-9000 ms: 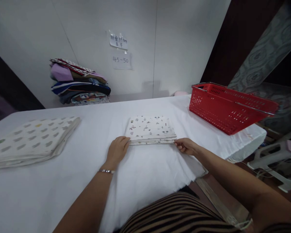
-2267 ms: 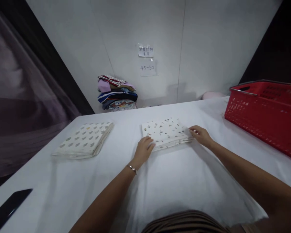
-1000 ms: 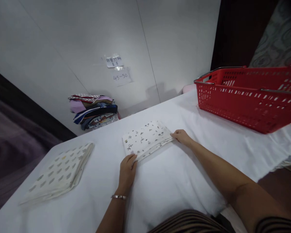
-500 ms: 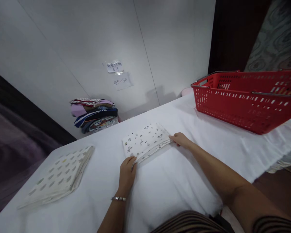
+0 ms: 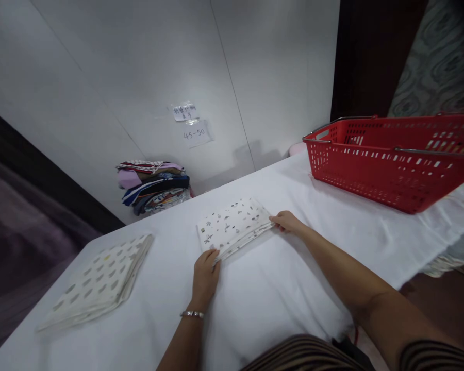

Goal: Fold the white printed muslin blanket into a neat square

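Observation:
A folded white cloth (image 5: 234,224) with a small grey plant-like print lies flat on the white-covered table (image 5: 290,288) in front of me. My left hand (image 5: 205,270) pinches its near left corner, thumb and fingers closed on the layers. At the near right corner, my right hand (image 5: 285,221) grips the same folded edge between thumb and fingertips. Several layers show along the edge between the two hands. To the left lies a second folded cloth (image 5: 100,278), cream with grey leaf-like spots, touched by neither hand.
A red plastic basket (image 5: 379,175) with metal handles stands at the right of the table. Beyond the far edge rises a pile of folded clothes (image 5: 154,185) against the white wall (image 5: 274,77). Two paper notes (image 5: 195,133) are taped on that wall.
The view has shifted slightly. Both hands keep hold of the folded cloth's near corners, and the cloth lies almost as before.

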`<state>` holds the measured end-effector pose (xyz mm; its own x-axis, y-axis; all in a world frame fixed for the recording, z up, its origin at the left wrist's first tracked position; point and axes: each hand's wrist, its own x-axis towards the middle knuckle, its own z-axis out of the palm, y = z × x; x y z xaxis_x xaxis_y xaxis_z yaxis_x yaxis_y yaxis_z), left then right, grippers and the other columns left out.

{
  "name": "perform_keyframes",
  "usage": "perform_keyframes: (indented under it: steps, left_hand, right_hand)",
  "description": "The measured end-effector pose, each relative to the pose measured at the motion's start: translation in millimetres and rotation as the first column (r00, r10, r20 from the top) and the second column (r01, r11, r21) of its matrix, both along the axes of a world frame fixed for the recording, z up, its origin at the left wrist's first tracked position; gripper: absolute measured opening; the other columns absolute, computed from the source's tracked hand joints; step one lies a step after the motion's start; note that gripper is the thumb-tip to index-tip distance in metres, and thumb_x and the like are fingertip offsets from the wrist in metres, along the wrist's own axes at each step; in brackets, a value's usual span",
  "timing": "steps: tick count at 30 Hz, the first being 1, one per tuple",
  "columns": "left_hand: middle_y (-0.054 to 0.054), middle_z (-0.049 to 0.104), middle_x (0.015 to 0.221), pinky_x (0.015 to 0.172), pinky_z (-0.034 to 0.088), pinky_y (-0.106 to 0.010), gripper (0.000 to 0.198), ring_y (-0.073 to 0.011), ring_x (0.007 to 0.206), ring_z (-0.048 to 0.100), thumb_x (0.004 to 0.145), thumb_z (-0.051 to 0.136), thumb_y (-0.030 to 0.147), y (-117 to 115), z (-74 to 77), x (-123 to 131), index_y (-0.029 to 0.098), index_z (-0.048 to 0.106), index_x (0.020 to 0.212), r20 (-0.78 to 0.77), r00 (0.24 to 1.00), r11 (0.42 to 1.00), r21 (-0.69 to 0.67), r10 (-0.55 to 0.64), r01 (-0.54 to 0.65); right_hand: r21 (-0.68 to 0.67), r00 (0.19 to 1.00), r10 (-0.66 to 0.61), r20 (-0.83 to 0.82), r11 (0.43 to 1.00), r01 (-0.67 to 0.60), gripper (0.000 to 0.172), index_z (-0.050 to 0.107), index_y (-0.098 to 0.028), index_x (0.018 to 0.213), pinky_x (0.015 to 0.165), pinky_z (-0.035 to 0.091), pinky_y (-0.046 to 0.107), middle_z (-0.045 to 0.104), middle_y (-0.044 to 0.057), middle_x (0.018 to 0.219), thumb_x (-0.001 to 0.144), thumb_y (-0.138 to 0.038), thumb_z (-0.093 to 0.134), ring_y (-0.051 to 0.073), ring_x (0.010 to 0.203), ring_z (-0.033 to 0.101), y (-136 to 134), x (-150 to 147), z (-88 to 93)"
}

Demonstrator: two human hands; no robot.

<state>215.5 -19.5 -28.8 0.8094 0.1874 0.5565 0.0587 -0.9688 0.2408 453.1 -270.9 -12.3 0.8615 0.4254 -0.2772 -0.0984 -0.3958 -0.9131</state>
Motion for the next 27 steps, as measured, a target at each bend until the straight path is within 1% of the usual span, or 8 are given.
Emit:
perform_keyframes:
  steps: [6, 10, 14, 18, 22, 27]
  left_hand:
    - [-0.008, 0.060, 0.110, 0.093, 0.044, -0.044, 0.027, -0.0236, 0.105, 0.054, 0.083, 0.048, 0.023, -0.5, -0.7, -0.6, 0.019, 0.061, 0.106, -0.002, 1.000, 1.000, 0.003, -0.002, 0.002]
    - [-0.008, 0.059, 0.111, 0.093, 0.045, -0.044, 0.027, -0.0236, 0.105, 0.054, 0.082, 0.048, 0.022, -1.4, 0.8, -0.6, 0.020, 0.060, 0.107, -0.014, 1.000, 1.000, -0.002, -0.010, 0.009]
    - [-0.008, 0.059, 0.111, 0.093, 0.044, -0.044, 0.027, -0.0236, 0.105, 0.054, 0.083, 0.047, 0.022, -1.9, 1.8, -0.2, 0.021, 0.060, 0.107, -0.021, 1.000, 1.000, -0.011, -0.008, 0.008]
    - [-0.008, 0.059, 0.110, 0.093, 0.044, -0.045, 0.028, -0.0245, 0.105, 0.053, 0.083, 0.048, 0.023, -1.8, 1.2, -0.4, 0.021, 0.059, 0.108, -0.020, 1.000, 1.000, 0.010, -0.006, 0.006]
    - [-0.009, 0.059, 0.111, 0.094, 0.042, -0.044, 0.028, -0.0247, 0.106, 0.052, 0.082, 0.049, 0.021, -2.6, 0.7, -1.2, 0.020, 0.058, 0.109, -0.027, 1.000, 1.000, 0.031, 0.001, -0.001]
    - [-0.009, 0.059, 0.111, 0.093, 0.041, -0.043, 0.027, -0.0249, 0.107, 0.052, 0.082, 0.050, 0.021, -3.4, 1.6, -1.8, 0.020, 0.058, 0.108, -0.047, 0.999, 0.998, 0.057, 0.006, -0.004]
  right_hand:
    - [-0.007, 0.998, 0.028, -0.052, 1.000, -0.028, 0.029, 0.051, -0.015, 0.068, 0.033, 0.023, 0.020, 0.060, 0.002, 0.058, 0.078, -0.042, 0.061, 0.007, 0.036, 0.044, -0.6, -4.0, 8.9]
    - [-0.027, 0.994, 0.049, -0.093, 0.998, -0.052, 0.033, 0.052, -0.016, 0.068, 0.032, 0.023, 0.021, 0.062, 0.003, 0.058, 0.076, -0.046, 0.062, 0.008, 0.037, 0.046, 0.7, -0.8, 12.0]
    - [-0.066, 0.987, 0.066, -0.149, 0.995, -0.077, 0.035, 0.053, -0.015, 0.066, 0.031, 0.021, 0.021, 0.062, 0.004, 0.054, 0.074, -0.047, 0.065, 0.008, 0.035, 0.044, 2.9, 2.8, 14.7]
    - [-0.097, 0.979, 0.083, -0.184, 0.990, -0.102, 0.033, 0.053, -0.014, 0.063, 0.031, 0.021, 0.020, 0.061, 0.005, 0.051, 0.072, -0.043, 0.067, 0.009, 0.034, 0.044, 5.4, 5.3, 20.4]
    - [-0.088, 0.982, 0.070, -0.178, 0.992, -0.087, 0.029, 0.052, -0.014, 0.061, 0.031, 0.020, 0.020, 0.057, 0.003, 0.047, 0.072, -0.035, 0.068, 0.008, 0.034, 0.042, 9.5, 9.3, 26.2]
    - [-0.080, 0.975, 0.054, -0.217, 0.994, -0.073, 0.027, 0.051, -0.014, 0.063, 0.032, 0.020, 0.018, 0.054, 0.000, 0.047, 0.076, -0.033, 0.065, 0.006, 0.035, 0.041, 11.7, 10.3, 27.6]
